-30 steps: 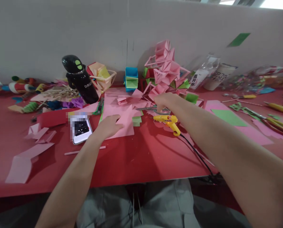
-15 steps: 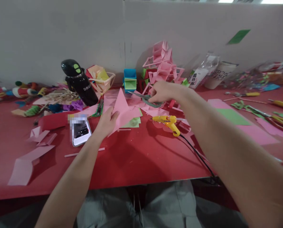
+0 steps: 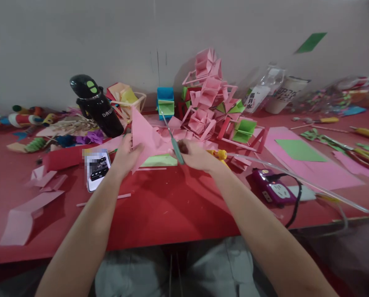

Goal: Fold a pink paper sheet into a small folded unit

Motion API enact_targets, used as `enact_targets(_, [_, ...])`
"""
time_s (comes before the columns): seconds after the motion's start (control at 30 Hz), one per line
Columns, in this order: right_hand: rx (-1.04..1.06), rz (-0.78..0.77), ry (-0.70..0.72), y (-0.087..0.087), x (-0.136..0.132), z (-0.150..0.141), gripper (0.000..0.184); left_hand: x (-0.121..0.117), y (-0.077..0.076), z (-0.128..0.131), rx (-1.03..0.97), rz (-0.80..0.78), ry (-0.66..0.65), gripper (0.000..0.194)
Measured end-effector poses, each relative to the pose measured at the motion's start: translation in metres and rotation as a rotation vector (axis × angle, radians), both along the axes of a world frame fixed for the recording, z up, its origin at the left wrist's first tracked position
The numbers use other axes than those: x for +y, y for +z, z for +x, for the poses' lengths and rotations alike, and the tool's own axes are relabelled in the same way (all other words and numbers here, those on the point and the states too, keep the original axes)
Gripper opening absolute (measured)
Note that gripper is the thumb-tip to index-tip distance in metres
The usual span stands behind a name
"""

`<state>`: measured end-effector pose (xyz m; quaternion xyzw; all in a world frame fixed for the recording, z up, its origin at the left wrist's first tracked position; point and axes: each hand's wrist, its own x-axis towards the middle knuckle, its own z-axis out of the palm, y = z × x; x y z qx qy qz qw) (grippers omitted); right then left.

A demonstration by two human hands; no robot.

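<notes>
My left hand (image 3: pixel 126 153) grips a folded sheet of pink paper (image 3: pixel 145 138), whose pointed tip stands up above the table. In my right hand (image 3: pixel 194 154) is a pair of scissors (image 3: pixel 176 149) with green-grey handles, its blades pointing up and away from me. The scissors are to the right of the pink paper and apart from it. Below the hands lies light green paper (image 3: pixel 159 160). A yellow glue gun (image 3: pixel 218 154) rests just right of my right hand, partly hidden by it.
Pink paper constructions (image 3: pixel 207 93) are stacked at the back by the wall. A black bottle (image 3: pixel 99 109) and a phone (image 3: pixel 98 171) stand and lie on the left. At right are a purple power bank-like device (image 3: pixel 273 187), a clear glue stick (image 3: pixel 327 189) and flat pink sheets (image 3: pixel 333 175).
My right hand has picked up the scissors from among the paper scraps and brought them nearer to me, beside the pink paper. My left hand and the paper have shifted slightly left.
</notes>
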<state>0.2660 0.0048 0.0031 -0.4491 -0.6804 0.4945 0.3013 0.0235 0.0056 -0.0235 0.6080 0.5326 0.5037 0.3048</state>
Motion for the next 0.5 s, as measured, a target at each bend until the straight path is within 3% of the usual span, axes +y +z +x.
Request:
enact_targets(0.1, [0.073, -0.099, 0.071, 0.000, -0.019, 0.005, 0.041, 0.000, 0.004, -0.005, -0.006, 0.035, -0.011, 0.023])
enact_targets(0.2, [0.075, -0.185, 0.114, 0.001, -0.031, 0.011, 0.038, -0.001, 0.008, -0.010, 0.128, 0.147, 0.124, 0.016])
enact_targets(0.33, [0.131, -0.254, 0.131, -0.006, -0.033, 0.018, 0.038, -0.001, 0.010, -0.017, 0.302, 0.269, 0.249, 0.015])
enact_targets(0.5, [0.219, -0.280, 0.132, -0.015, -0.032, 0.025, 0.041, -0.001, 0.012, -0.019, 0.251, 0.270, 0.266, 0.016])
